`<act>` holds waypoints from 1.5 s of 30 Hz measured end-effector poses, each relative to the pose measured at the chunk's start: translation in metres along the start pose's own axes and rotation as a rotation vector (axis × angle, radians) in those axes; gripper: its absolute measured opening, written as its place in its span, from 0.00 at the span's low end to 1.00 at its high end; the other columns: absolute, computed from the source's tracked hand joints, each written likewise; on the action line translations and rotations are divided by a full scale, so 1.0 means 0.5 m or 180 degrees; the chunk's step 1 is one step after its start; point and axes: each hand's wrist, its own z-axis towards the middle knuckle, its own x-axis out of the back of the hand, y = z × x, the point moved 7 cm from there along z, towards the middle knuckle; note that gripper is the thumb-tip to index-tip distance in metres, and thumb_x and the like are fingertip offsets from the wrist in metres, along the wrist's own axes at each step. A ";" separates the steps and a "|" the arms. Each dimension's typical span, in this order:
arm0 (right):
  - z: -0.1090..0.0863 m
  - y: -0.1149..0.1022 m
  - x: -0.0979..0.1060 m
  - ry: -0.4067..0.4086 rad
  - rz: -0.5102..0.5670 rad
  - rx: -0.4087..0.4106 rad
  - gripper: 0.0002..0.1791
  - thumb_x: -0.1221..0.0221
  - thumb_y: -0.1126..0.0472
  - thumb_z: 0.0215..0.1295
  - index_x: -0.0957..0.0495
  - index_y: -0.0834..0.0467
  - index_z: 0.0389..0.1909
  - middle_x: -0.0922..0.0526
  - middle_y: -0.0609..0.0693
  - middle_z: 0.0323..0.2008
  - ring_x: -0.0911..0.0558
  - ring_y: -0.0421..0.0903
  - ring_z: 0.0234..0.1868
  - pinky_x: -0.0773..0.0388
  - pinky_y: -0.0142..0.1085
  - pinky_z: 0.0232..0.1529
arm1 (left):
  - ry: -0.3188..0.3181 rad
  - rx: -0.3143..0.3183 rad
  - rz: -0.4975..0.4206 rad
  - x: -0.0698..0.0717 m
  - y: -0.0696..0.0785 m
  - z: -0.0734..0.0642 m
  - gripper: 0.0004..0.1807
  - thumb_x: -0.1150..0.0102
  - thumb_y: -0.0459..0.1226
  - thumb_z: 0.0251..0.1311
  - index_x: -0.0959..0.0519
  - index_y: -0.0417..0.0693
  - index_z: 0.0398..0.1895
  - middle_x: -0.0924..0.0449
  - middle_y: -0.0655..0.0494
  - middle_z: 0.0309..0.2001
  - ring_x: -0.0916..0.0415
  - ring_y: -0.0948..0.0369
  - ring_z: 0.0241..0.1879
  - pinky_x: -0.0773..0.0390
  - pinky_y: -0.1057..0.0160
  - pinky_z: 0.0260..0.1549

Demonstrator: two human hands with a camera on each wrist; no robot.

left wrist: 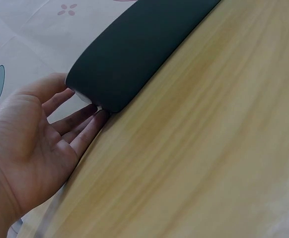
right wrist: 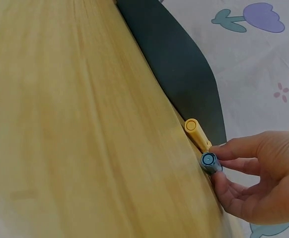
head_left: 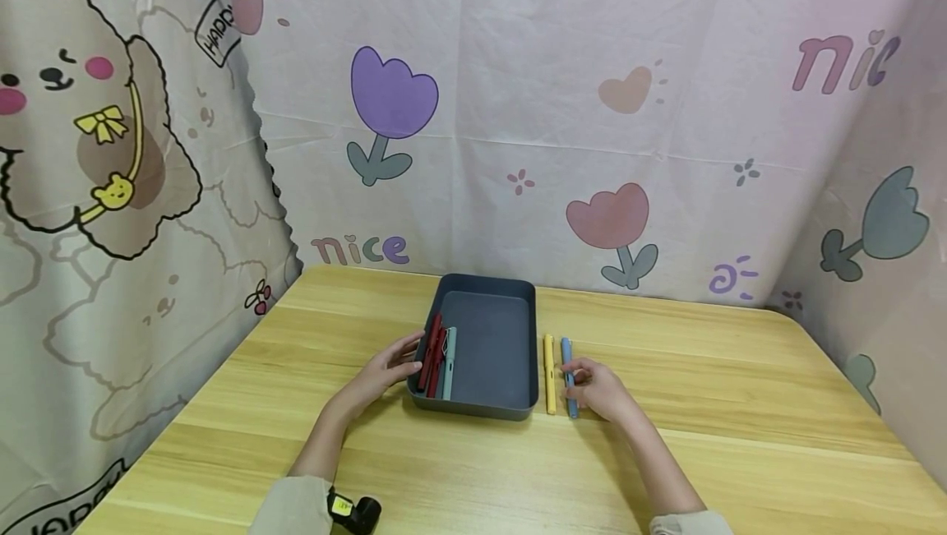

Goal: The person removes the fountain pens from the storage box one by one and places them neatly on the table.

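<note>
A dark grey tray lies on the table. My left hand holds its left side, with the thumb at the rim and fingertips low along the wall in the left wrist view. Inside, along that side, are two dark red pens and a pale teal pen. To the right of the tray, a yellow pen lies lengthwise on the table. Beside it is a blue pen, which my right hand pinches between thumb and fingers. In the right wrist view, the blue pen's round end faces the camera.
The wooden table reaches back to a printed cloth hung behind and at both sides. A black wrist camera is strapped at the left sleeve.
</note>
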 end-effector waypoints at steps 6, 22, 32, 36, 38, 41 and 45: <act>-0.001 0.000 0.002 0.0030 0.0014 0.0006 0.17 0.42 0.76 0.52 0.26 0.69 0.45 0.28 0.56 0.31 0.29 0.45 0.23 0.29 0.33 0.23 | -0.0017 -0.0008 0.0017 -0.001 0.000 -0.001 0.32 0.49 0.37 0.65 0.47 0.42 0.70 0.48 0.36 0.66 0.50 0.44 0.65 0.43 0.48 0.59; 0.006 0.005 0.004 0.0108 -0.0076 0.0015 0.16 0.41 0.75 0.52 0.24 0.67 0.45 0.27 0.55 0.32 0.28 0.45 0.26 0.26 0.36 0.26 | 0.0060 0.0064 0.0051 0.003 -0.001 -0.003 0.33 0.47 0.40 0.64 0.46 0.46 0.70 0.47 0.40 0.67 0.49 0.46 0.65 0.42 0.48 0.59; 0.004 0.004 0.006 0.0131 -0.0074 0.0033 0.16 0.41 0.75 0.53 0.25 0.67 0.45 0.26 0.56 0.34 0.29 0.45 0.23 0.30 0.34 0.22 | -0.0011 0.0013 0.0027 -0.001 0.001 -0.003 0.32 0.49 0.37 0.65 0.47 0.43 0.70 0.48 0.36 0.66 0.50 0.44 0.65 0.43 0.48 0.59; 0.003 0.001 0.008 0.0137 -0.0101 0.0064 0.15 0.41 0.74 0.53 0.24 0.68 0.44 0.25 0.57 0.34 0.28 0.45 0.24 0.29 0.34 0.23 | -0.0019 0.0008 0.0008 -0.001 0.002 -0.002 0.32 0.49 0.37 0.65 0.46 0.43 0.70 0.48 0.36 0.66 0.49 0.44 0.64 0.42 0.49 0.58; 0.003 0.001 0.009 0.0142 -0.0099 0.0077 0.15 0.41 0.74 0.53 0.24 0.68 0.44 0.25 0.57 0.33 0.28 0.45 0.24 0.28 0.34 0.23 | -0.0035 -0.0009 -0.0006 -0.002 0.003 -0.001 0.32 0.49 0.37 0.65 0.47 0.43 0.70 0.48 0.36 0.66 0.48 0.44 0.64 0.41 0.50 0.58; 0.002 0.000 0.010 0.0144 -0.0088 0.0069 0.15 0.41 0.74 0.53 0.24 0.68 0.44 0.25 0.56 0.33 0.27 0.45 0.25 0.27 0.34 0.24 | -0.0051 -0.0026 -0.0014 -0.003 0.003 -0.001 0.32 0.49 0.37 0.65 0.47 0.42 0.70 0.48 0.35 0.66 0.46 0.43 0.63 0.41 0.50 0.58; 0.001 -0.001 0.010 0.0138 -0.0099 0.0057 0.15 0.41 0.74 0.54 0.25 0.68 0.45 0.25 0.57 0.34 0.27 0.46 0.26 0.27 0.36 0.25 | -0.0049 -0.0027 0.0003 -0.002 0.003 -0.003 0.32 0.49 0.37 0.65 0.47 0.42 0.70 0.48 0.35 0.66 0.45 0.43 0.63 0.41 0.50 0.58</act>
